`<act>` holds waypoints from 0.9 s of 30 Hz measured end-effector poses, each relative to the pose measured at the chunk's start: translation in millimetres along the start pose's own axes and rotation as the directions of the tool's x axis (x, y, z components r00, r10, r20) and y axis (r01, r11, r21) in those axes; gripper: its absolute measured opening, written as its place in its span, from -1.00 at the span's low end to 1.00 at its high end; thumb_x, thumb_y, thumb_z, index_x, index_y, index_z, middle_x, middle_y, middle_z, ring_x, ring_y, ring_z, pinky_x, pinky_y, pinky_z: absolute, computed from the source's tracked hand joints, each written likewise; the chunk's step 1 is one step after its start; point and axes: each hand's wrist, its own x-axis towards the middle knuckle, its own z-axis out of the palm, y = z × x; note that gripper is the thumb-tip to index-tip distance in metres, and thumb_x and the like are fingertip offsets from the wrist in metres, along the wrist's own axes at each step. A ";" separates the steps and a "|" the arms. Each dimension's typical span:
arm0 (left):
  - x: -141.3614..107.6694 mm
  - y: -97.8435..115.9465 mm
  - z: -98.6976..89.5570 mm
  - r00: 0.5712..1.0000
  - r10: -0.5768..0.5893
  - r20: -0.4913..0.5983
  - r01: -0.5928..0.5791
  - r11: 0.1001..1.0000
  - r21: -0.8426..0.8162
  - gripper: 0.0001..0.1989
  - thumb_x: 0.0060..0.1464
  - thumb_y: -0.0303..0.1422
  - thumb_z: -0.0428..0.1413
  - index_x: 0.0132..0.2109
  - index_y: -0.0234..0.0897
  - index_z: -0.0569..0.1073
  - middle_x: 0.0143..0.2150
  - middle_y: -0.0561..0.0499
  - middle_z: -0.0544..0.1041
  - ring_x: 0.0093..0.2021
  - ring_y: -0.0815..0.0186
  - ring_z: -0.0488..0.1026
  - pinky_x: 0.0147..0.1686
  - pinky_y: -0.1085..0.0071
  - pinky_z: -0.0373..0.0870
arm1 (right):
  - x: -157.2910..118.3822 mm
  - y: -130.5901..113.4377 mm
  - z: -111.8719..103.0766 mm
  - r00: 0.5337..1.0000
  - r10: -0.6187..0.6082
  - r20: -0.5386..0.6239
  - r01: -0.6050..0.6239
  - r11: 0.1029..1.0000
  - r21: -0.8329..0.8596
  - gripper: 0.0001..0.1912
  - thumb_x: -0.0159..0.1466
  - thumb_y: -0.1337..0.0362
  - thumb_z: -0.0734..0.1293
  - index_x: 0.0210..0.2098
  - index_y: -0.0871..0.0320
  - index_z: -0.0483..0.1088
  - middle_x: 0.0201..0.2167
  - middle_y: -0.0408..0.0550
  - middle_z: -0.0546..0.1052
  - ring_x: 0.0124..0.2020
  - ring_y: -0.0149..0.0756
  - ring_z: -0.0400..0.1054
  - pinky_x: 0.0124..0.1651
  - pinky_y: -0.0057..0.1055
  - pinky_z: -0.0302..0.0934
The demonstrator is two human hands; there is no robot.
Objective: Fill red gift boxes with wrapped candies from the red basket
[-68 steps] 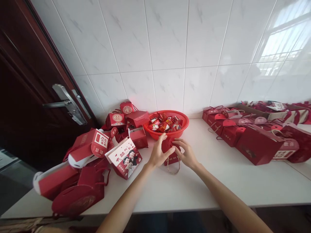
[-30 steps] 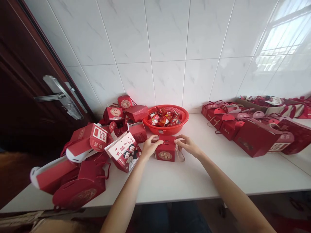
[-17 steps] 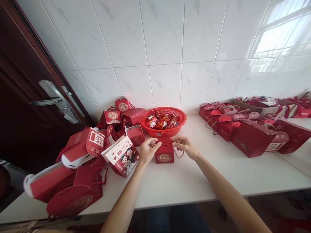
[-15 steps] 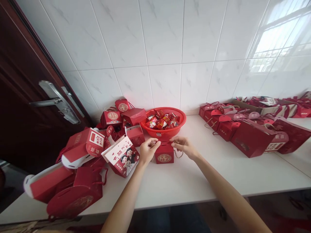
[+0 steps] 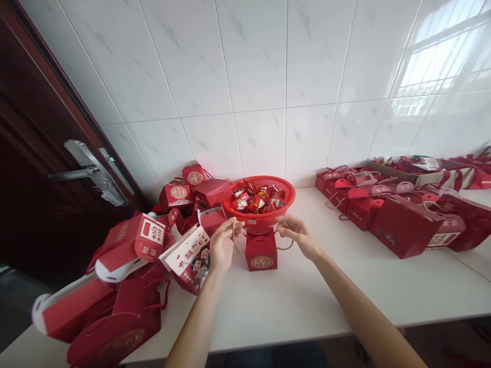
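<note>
A small red gift box (image 5: 261,251) with a gold emblem on its front stands upright on the white table. Its top flaps look folded closed. Twisted cord handles loop out at both sides. On the left of the box, my left hand (image 5: 223,246) pinches one cord loop (image 5: 235,236) between thumb and fingers. My right hand (image 5: 299,236) has the other cord loop (image 5: 287,247) pinched on the right side. Right behind the box sits a red plastic basket (image 5: 290,204) holding wrapped candies (image 5: 261,198).
A loose pile of red gift boxes (image 5: 130,235) lies at the left, with a printed white-and-red box (image 5: 187,255) nearest my left arm. Rows of red boxes (image 5: 402,222) stand at the right. Behind is a tiled wall (image 5: 261,138); a dark door (image 5: 34,128) stands left.
Both hands have moved apart from the box top, drawing the cord loops outward to each side. The view has shifted slightly; the box still stands on the table.
</note>
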 end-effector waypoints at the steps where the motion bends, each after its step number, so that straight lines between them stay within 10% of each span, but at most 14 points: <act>1: 0.8 3.7 -1.1 0.999 -0.013 0.036 0.013 1.000 -0.009 -0.64 -0.15 -0.34 0.16 -0.14 -0.31 0.60 -0.18 -0.18 0.67 -0.25 0.18 0.61 -0.22 0.26 0.52 | 0.1 -3.2 -1.2 1.000 -0.017 -0.017 0.017 1.000 0.005 -0.60 0.08 0.09 0.50 -0.12 0.11 0.49 -0.36 -0.10 0.53 -0.32 -0.31 0.38 -0.21 -0.33 0.29; 10: 3.0 35.4 41.1 0.917 0.035 0.398 -0.166 0.940 0.298 -0.48 0.07 -0.40 0.16 0.21 -0.18 0.43 0.22 -0.17 0.50 0.25 0.01 0.40 0.13 0.09 0.46 | 14.3 -58.5 17.2 0.989 -0.127 0.076 0.136 0.983 -0.124 -0.60 0.21 0.09 0.43 -0.03 0.10 0.38 -0.37 -0.12 0.53 -0.30 -0.28 0.43 -0.13 -0.25 0.34; 17: 1.1 25.6 76.0 0.857 0.164 0.489 -0.423 0.767 0.483 -0.48 0.11 -0.36 0.20 0.23 -0.18 0.40 0.14 -0.11 0.55 0.17 0.05 0.48 0.15 0.18 0.44 | 18.1 -58.5 42.2 0.971 -0.234 0.057 0.240 0.924 -0.297 -0.72 0.20 0.25 0.37 -0.10 0.09 0.33 -0.50 -0.22 0.45 -0.44 -0.34 0.38 -0.33 -0.37 0.28; 27: -22.4 -8.2 74.9 0.827 0.170 0.536 -0.437 0.794 0.423 -0.57 0.11 -0.31 0.22 0.14 -0.20 0.46 -0.13 -0.08 0.64 -0.13 0.18 0.58 -0.06 0.27 0.52 | -26.7 -73.8 -6.9 0.942 -0.219 -0.255 0.178 0.969 -0.173 -0.73 0.20 0.14 0.42 -0.16 0.11 0.42 -0.49 -0.20 0.47 -0.48 -0.36 0.43 -0.32 -0.35 0.38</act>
